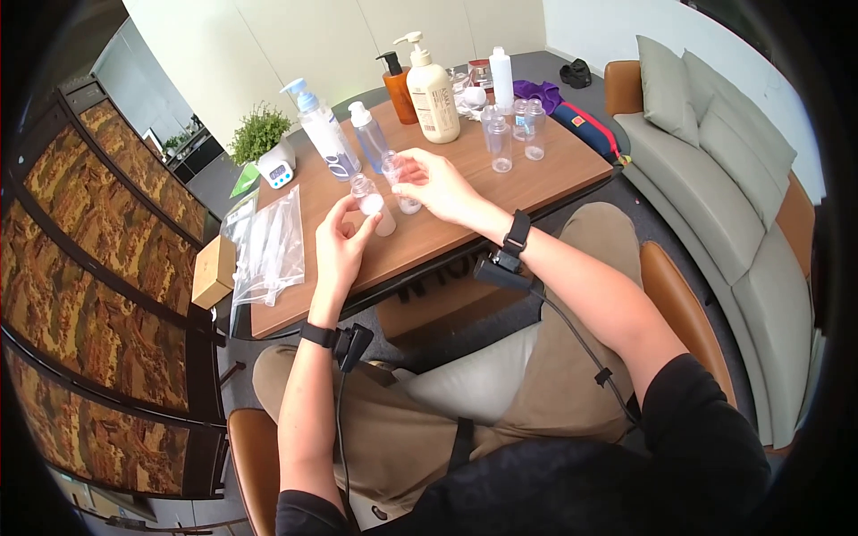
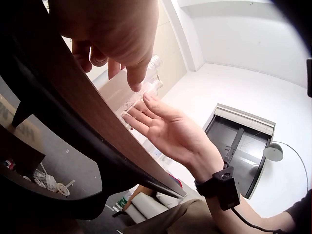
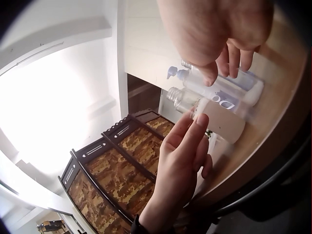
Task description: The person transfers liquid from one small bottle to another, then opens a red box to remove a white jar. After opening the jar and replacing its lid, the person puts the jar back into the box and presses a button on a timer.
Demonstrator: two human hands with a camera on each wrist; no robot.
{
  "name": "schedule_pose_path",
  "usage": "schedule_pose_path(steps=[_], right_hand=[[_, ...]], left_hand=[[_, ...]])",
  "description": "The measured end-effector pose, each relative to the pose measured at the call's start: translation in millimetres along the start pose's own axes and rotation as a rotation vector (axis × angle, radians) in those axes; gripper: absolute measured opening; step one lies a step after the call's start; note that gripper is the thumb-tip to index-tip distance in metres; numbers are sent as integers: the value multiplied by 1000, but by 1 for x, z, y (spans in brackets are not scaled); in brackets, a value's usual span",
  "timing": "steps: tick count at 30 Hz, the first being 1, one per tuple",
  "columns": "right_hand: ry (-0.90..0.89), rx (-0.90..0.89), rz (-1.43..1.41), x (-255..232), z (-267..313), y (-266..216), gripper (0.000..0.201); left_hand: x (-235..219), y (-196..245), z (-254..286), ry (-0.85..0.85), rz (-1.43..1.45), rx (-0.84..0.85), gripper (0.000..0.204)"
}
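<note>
My left hand (image 1: 342, 246) holds a small clear bottle (image 3: 229, 122) between thumb and fingers; it has an uncapped threaded neck and milky-white contents. Beside it, my right hand (image 1: 440, 186) has its thumb and fingers around a second clear bottle (image 1: 410, 204), uncapped, with some white stuff near its base. Both bottles stand side by side near the table's front edge. In the left wrist view the fingers of the right hand (image 2: 170, 134) reach behind the bottles. Just behind them are a bluish clear bottle with a white top (image 1: 368, 138) and a blue-pump bottle (image 1: 323, 134).
A cream pump bottle (image 1: 433, 98), an amber pump bottle (image 1: 399, 94) and a white bottle (image 1: 501, 79) stand at the back. Several clear bottles (image 1: 500, 147) are on the right. Plastic bags (image 1: 273, 241), a timer (image 1: 280, 174), a plant (image 1: 259, 134) and a cardboard box (image 1: 214, 272) lie left.
</note>
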State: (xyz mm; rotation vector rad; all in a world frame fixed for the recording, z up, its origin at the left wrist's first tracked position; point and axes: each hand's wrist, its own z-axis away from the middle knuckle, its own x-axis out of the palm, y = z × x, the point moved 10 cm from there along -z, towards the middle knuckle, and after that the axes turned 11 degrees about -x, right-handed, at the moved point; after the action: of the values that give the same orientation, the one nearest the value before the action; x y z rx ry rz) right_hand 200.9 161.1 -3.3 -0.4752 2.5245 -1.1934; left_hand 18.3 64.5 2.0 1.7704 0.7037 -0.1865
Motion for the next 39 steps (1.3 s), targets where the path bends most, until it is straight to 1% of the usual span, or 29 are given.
schedule_pose_path(steps=[1,2,3,4,5,6,7,8,9,11,12,14,15,17,18,20,24,27,31,33,34,36,39], right_hand=[[-8,-8,49,0,2,-3,57],[-17,11,53,1,3,-4,69],[-17,9,54,2,5,-7,69],[11,6,120,0,6,-6,74],[38,4,185,-3,7,-6,79],[36,1,184,-2,7,-6,79],[87,-46,237,-7,7,-9,76],[138,-93,289,-12,8,-12,74],[135,-95,286,-11,9,-10,74],[300,-260,416,-23,14,-38,57],[298,-262,414,-22,14,-42,57],[343,-336,404,-25,15,-62,33],[341,-339,403,-25,15,-67,33],[272,-330,340,-21,12,-71,16],[271,-333,340,-20,12,-75,16],[273,-240,227,-19,13,-68,11],[255,-215,204,-15,15,-66,12],[234,-213,218,-11,17,-70,11],[159,-212,306,1,20,-76,11],[139,-226,331,6,22,-78,12],[123,-215,326,9,21,-77,13],[107,-202,322,12,23,-75,14],[76,-173,345,14,23,-74,16]], left_hand=[[1,0,0,-1,0,4,47],[1,0,0,0,7,12,46],[1,-1,0,2,15,18,45],[0,-2,0,3,15,20,45],[1,-6,-2,-13,24,-7,45],[1,-10,-3,-29,32,-35,46],[2,-10,-3,-25,31,-35,46],[1,-5,-1,-10,82,17,46],[0,0,0,4,133,69,46],[0,-1,0,8,139,70,46],[-1,-1,-1,9,148,71,46],[0,-3,-1,-1,153,66,45],[1,-4,-2,-14,160,60,44],[1,-4,-2,-11,160,59,43],[2,-5,-2,-12,161,57,42],[2,-5,-3,-22,174,54,42],[4,-8,-4,-45,187,61,42],[3,-8,-3,-17,201,99,43],[2,-6,-2,-6,147,62,42],[-1,-2,-2,55,136,150,39],[-1,1,-1,54,138,150,39],[-1,-1,0,42,131,90,36],[0,-1,0,37,130,86,36]])
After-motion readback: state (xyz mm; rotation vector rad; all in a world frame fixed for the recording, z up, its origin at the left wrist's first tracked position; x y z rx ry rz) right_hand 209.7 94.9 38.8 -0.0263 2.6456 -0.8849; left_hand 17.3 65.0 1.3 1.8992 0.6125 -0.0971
